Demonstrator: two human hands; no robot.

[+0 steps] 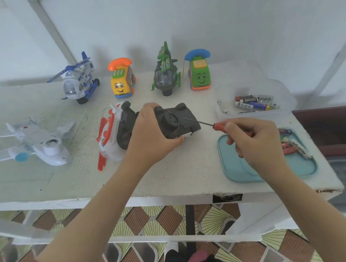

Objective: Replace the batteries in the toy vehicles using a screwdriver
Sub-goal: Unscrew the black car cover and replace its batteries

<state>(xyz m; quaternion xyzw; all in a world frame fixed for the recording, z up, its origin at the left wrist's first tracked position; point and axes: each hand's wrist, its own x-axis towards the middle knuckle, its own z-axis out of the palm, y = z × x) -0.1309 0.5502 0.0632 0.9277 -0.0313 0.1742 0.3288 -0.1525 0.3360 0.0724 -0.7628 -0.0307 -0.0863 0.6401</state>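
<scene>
My left hand point(150, 135) grips an upturned toy car point(178, 122), its dark underside facing up, just above the white table point(185, 173). My right hand point(257, 142) pinches the red handle of a screwdriver point(216, 125). The thin shaft points left and its tip touches the car's underside near the battery cover. A clear tub point(278, 115) at the back right holds several batteries point(256, 102). A teal tray point(248, 171) under my right hand carries a few more batteries point(296, 147).
A white and red toy vehicle point(113, 134) lies on its side left of my left hand. A white plane point(35, 141) lies upside down at the left. Along the back stand a blue helicopter point(78, 78), yellow phone car point(122, 80), green helicopter point(165, 73) and green phone car point(199, 72). A dark red bin point(333, 128) sits right.
</scene>
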